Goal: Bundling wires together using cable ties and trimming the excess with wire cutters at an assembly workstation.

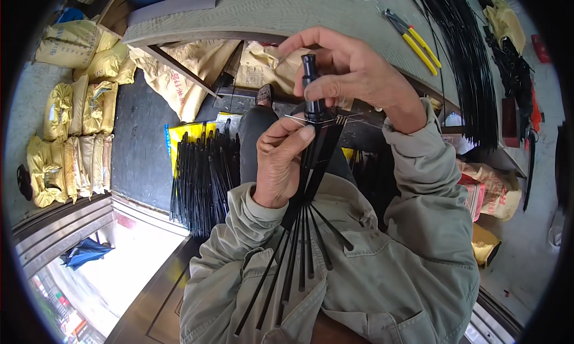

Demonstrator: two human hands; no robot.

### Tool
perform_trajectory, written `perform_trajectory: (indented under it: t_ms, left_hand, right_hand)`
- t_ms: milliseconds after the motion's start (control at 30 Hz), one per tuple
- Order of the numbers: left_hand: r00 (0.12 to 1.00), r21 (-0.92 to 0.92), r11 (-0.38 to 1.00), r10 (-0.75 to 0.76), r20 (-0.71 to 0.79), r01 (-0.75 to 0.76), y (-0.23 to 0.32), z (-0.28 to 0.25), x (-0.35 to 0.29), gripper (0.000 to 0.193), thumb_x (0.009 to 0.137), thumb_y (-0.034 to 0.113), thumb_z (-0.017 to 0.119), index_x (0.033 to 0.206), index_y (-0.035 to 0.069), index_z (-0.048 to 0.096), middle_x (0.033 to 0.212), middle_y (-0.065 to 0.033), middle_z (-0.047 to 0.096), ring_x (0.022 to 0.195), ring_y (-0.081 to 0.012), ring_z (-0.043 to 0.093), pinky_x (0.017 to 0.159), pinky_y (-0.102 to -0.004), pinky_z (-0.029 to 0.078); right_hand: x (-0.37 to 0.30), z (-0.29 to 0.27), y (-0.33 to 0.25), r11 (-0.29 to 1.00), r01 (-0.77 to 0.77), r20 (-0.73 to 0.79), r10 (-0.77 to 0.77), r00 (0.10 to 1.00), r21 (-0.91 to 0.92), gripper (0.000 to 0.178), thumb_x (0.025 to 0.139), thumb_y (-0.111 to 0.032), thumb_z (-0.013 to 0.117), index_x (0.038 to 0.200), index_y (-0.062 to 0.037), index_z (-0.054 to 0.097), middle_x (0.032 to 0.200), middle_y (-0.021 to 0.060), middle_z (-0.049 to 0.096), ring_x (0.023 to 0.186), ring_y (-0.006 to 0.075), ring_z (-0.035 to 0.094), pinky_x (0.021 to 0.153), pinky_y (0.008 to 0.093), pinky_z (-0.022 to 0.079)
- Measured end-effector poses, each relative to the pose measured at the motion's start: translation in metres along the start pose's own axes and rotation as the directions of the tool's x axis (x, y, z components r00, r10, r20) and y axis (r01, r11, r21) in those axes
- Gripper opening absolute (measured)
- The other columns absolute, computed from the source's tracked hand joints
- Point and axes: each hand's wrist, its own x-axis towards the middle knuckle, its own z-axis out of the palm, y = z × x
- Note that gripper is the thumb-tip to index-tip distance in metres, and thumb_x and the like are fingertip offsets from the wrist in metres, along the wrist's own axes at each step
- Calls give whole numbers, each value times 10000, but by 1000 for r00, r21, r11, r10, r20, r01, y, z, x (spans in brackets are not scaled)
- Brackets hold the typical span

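Note:
In front of my chest is a black umbrella frame, its black tubular runner (314, 109) upright and its thin ribs (302, 248) fanning out toward my lap. My left hand (278, 164) is closed round the frame just below the runner, thumb pressed near its base. Against the runner's upper part lies the thumb of my right hand (362, 75); some of its other fingers are raised and curled behind, partly hidden. Thin pale wire (344, 118) sticks out on both sides of the runner's base.
Yellow-handled pliers (421, 54) lie on the grey bench (251, 15) ahead, beside a long bundle of black rods (463, 57). More black ribs (200, 182) stand bunched at my left. Yellowish sacks (66, 164) line the far left, and a blue umbrella (86, 252) is near the doorway.

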Motion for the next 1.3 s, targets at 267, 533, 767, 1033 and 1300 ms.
perform_trajectory:
  t_ms: [267,533,767,1033,1300]
  left_hand:
    - [998,89,996,3,-58,3,1,5,-1,225,813,1,569,1036,-33,574,938,-81,627,832,-104,600,769,-218,480]
    - [996,126,991,61,-64,-53,0,3,2,249,812,14,579,1055,-39,562,947,-74,620,823,-91,588,773,-207,469]
    - [991,127,991,56,-120,-41,0,5,2,265,798,9,596,1057,-39,559,916,-63,617,809,-84,582,767,-207,470]
    - [988,109,992,80,-135,-65,1,10,2,277,799,5,595,1069,-34,553,881,-42,609,776,-71,569,759,-196,463]
    - [989,121,990,92,-118,-77,3,2,1,288,801,4,592,1083,-35,547,892,-40,609,790,-67,571,760,-194,455]
  right_hand:
    - [-2,1,10,996,85,-29,-85,996,7,423,803,-133,620,1183,-21,472,899,58,603,806,91,555,716,211,441]
    - [-2,3,20,972,229,-17,-228,973,51,452,820,-140,605,1226,-21,445,953,62,583,853,109,551,770,231,439]
    - [-3,5,11,990,100,-10,-102,995,-103,452,816,-102,612,1228,-28,443,953,45,562,861,84,535,773,218,440]
    - [-4,13,12,980,178,-104,-187,977,-89,419,800,-53,618,1187,-13,463,934,40,560,848,76,534,757,207,442]
    - [-4,22,12,973,189,-139,-207,969,-131,404,787,-45,628,1160,-8,477,924,41,566,829,89,549,753,216,454]
